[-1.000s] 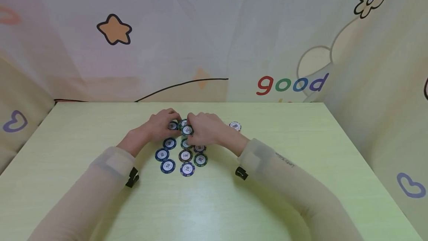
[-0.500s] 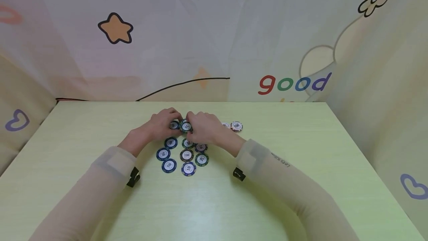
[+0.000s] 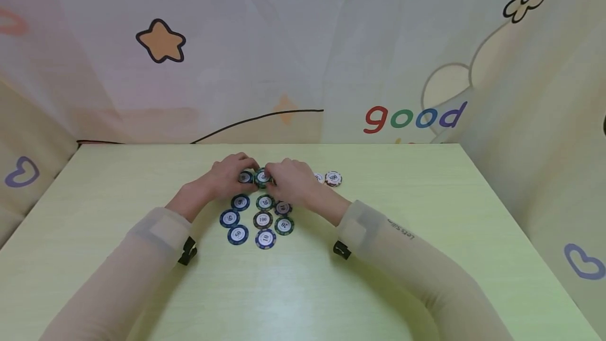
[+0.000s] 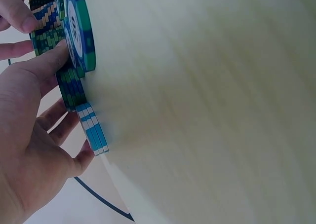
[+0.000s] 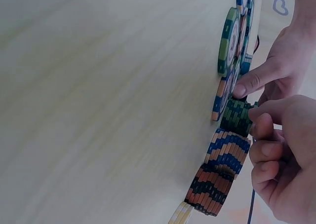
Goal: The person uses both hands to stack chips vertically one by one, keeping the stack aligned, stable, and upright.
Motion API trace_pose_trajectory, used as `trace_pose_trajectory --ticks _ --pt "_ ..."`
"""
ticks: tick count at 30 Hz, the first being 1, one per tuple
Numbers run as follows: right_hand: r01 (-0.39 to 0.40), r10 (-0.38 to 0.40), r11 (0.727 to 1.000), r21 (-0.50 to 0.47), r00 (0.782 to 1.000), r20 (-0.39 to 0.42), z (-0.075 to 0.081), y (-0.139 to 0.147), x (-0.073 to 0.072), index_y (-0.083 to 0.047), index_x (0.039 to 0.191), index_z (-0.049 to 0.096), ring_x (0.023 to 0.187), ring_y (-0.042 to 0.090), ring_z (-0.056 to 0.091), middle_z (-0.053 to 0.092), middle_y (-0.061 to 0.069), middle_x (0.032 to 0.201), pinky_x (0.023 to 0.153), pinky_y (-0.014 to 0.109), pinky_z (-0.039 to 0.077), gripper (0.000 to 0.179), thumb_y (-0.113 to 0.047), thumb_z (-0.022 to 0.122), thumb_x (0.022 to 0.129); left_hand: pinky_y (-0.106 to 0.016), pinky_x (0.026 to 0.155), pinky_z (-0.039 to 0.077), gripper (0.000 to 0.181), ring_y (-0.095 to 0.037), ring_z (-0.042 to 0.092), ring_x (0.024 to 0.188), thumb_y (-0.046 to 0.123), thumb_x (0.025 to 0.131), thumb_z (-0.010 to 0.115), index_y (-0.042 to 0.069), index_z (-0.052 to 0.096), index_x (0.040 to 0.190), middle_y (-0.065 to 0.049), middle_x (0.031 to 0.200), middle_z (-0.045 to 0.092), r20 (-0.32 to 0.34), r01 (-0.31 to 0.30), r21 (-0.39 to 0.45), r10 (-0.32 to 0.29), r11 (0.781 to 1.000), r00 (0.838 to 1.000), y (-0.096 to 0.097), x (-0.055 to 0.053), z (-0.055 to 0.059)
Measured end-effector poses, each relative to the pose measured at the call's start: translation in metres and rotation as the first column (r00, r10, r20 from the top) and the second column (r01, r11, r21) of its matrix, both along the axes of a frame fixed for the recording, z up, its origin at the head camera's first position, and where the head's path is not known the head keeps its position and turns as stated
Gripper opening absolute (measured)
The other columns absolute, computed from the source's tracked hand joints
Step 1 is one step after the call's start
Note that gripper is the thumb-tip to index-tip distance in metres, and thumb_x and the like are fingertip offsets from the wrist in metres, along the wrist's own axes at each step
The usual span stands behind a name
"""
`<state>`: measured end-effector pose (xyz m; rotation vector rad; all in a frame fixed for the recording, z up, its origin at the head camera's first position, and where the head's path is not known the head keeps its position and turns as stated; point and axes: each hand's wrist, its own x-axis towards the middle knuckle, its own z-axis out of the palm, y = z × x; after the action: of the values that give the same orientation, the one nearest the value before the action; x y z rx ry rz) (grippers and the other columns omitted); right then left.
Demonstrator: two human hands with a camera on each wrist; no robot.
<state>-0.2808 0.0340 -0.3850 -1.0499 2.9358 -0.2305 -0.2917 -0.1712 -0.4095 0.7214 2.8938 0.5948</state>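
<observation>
At the far side of the table, my left hand (image 3: 232, 175) grips a stack of green poker chips (image 3: 262, 177) between thumb and fingers. My right hand (image 3: 293, 183) pinches the same stack near its top from the right, its other fingers curled in the right wrist view. Dark blue chips marked 50 (image 3: 245, 177) are stacked under my left palm. Right of the green stack stand a blue-and-tan chip stack (image 5: 227, 150) and a red-brown and black one (image 5: 211, 190), hidden behind my right hand in the head view. Light blue and white chips (image 4: 93, 129) end the row at left.
Several loose chips lie flat nearer me, among them a brown 100 chip (image 3: 262, 220), a blue 10 chip (image 3: 265, 239) and a green 20 chip (image 3: 284, 226). White 500 chips (image 3: 333, 178) lie right of my right hand. A printed curtain (image 3: 255, 57) hangs behind the table.
My right hand has moved slightly away from me, bringing a green 20 chip from in front of the green stack onto its top. My left hand has stayed at the stack.
</observation>
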Motion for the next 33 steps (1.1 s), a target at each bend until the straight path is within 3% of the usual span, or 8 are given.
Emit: trace_pose_trajectory --ticks 19,26,30,33 --pt "0.035 -0.035 0.997 -0.065 0.999 0.000 -0.004 0.004 -0.004 -0.011 0.119 0.070 0.072 0.013 0.061 0.074 0.003 0.101 0.063 0.026 0.050 0.021 -0.023 0.067 0.102 -0.066 0.097 0.037 0.042 -0.035 0.051 0.119 0.025 0.093 0.077 0.007 0.065 0.129 -0.017 0.133 0.055 0.009 -0.012 -0.002 0.012 1.000 1.000 0.000 0.002 0.001" --pt "0.036 -0.037 0.997 -0.064 0.999 -0.014 -0.002 0.008 -0.002 -0.013 0.113 0.070 0.068 0.013 0.059 0.071 0.001 0.090 0.059 0.026 0.047 0.017 -0.025 0.069 0.101 -0.066 0.097 0.037 0.041 -0.035 0.051 0.118 0.025 0.093 0.077 0.006 0.065 0.127 -0.017 0.134 0.054 0.012 -0.017 0.000 0.017 1.000 1.000 0.000 0.002 0.001" --pt "-0.008 0.008 1.000 -0.018 1.000 0.027 0.004 0.015 0.003 -0.014 0.101 0.071 0.067 0.012 0.058 0.067 -0.003 0.082 0.058 0.025 0.046 0.011 -0.025 0.070 0.099 -0.066 0.098 0.037 0.041 -0.035 0.051 0.119 0.025 0.093 0.078 0.006 0.065 0.127 -0.017 0.134 0.054 0.012 -0.018 0.003 0.018 1.000 1.000 0.000 0.002 0.001" --pt "-0.110 0.107 0.994 0.019 0.989 0.103 0.007 0.022 0.007 -0.016 0.098 0.072 0.067 0.011 0.057 0.064 -0.006 0.079 0.059 0.025 0.046 0.008 -0.024 0.070 0.098 -0.067 0.099 0.036 0.043 -0.036 0.051 0.121 0.026 0.093 0.077 0.005 0.065 0.128 -0.018 0.135 0.054 0.009 -0.015 -0.001 0.015 1.000 1.000 0.000 0.002 0.001"
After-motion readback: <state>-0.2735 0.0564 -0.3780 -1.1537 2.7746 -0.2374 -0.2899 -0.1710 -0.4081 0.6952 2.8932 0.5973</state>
